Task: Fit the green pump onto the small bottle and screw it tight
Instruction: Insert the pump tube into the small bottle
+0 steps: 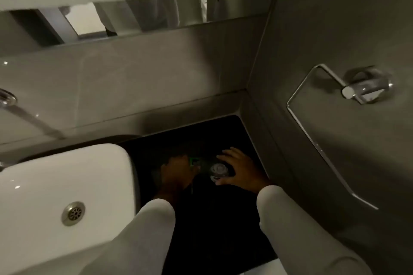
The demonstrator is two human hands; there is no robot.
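On the dark countertop (219,218) stands a small clear bottle (219,170), seen from above as a pale round shape. My right hand (240,170) wraps around it from the right, fingers curled over its far side. My left hand (178,170) is closed on the green pump (194,161), of which only a small bright green part shows at the fingertips. The pump sits just left of the bottle; whether they touch is lost in the dim light. Both arms wear white sleeves.
A white basin (55,185) with a metal drain (73,213) lies at the left. A chrome towel ring (330,136) hangs on the right wall. A tiled backsplash and mirror strip (156,17) run along the back, with a faucet base (6,98) at far left.
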